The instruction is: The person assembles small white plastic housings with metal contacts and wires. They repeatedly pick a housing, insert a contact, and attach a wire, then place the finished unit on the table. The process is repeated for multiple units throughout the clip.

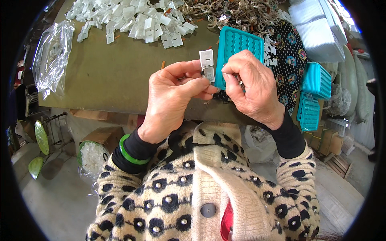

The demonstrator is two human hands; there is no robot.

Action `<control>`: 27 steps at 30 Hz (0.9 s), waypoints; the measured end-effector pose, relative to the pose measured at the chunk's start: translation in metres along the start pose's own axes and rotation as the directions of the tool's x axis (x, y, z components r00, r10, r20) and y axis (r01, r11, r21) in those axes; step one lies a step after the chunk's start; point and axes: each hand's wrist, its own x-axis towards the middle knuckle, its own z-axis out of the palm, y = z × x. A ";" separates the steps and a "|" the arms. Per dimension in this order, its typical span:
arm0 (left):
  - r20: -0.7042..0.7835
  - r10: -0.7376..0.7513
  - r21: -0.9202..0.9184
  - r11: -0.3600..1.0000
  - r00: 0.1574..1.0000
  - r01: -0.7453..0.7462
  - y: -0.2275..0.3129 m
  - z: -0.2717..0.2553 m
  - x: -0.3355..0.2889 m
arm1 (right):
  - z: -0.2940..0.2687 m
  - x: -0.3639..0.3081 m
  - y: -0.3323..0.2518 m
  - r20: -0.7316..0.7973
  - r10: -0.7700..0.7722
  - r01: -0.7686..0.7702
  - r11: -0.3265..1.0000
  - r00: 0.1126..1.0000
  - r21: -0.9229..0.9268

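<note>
My left hand (171,96) pinches a small white hinged plastic box (206,59) between thumb and fingers. The box's lid is folded up, and a small dark bit shows at its hinge. Just to the right, my right hand (254,88) is closed, thumb against bent forefinger; what it grips, if anything, is hidden. Behind it lies a teal tray (240,40) with rows of round hollows, partly covered by that hand. A thin clear piece hangs below my left fingertips, too small to make out.
A heap of white plastic boxes (140,18) covers the table's (108,76) far side, beside tangled brownish strips (237,12). Clear plastic film (52,60) lies at left. Black patterned cloth (287,60), white pieces (270,54), and stacked teal trays (315,80) are at right.
</note>
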 end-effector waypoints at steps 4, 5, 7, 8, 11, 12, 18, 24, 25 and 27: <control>-0.012 -0.045 -0.033 0.998 0.999 0.044 -0.004 0.000 0.006 | -0.007 0.002 0.006 -0.087 0.036 -0.045 0.994 0.996 -0.103; -0.015 -0.051 -0.037 0.998 0.999 0.051 -0.005 -0.001 0.008 | -0.010 0.002 0.009 -0.090 0.179 -0.182 0.983 0.980 -0.019; -0.012 -0.052 -0.043 0.998 0.999 0.051 -0.008 -0.001 0.010 | -0.018 0.000 0.010 -0.067 0.209 -0.211 0.977 0.976 -0.016; -0.005 -0.045 -0.046 0.998 0.999 0.045 -0.010 -0.001 0.012 | -0.018 -0.001 0.010 -0.051 0.206 -0.208 0.977 0.977 -0.040; 0.007 -0.013 -0.057 0.998 1.000 0.013 -0.015 -0.002 0.016 | -0.018 -0.008 -0.005 -0.030 0.137 -0.139 0.988 0.990 -0.064; -0.003 -0.005 -0.060 0.998 1.000 0.004 -0.016 -0.003 0.016 | -0.020 -0.014 -0.014 -0.013 0.102 -0.102 0.994 0.995 -0.045; 0.001 0.061 -0.082 0.995 0.998 -0.061 -0.022 -0.008 0.018 | 0.010 -0.053 -0.049 0.124 0.131 -0.133 0.991 0.984 0.008; 0.008 0.105 -0.163 0.981 0.994 -0.103 -0.022 -0.011 0.016 | 0.030 -0.068 -0.045 -0.029 0.190 -0.192 0.974 0.981 -0.121; -0.006 0.117 -0.160 0.980 0.993 -0.116 -0.021 -0.013 0.016 | 0.033 -0.067 -0.044 -0.036 0.215 -0.217 0.969 0.976 -0.120; -0.027 0.161 -0.165 0.973 0.987 -0.163 -0.016 -0.020 0.016 | 0.038 -0.065 -0.044 -0.062 0.201 -0.207 0.971 0.978 -0.116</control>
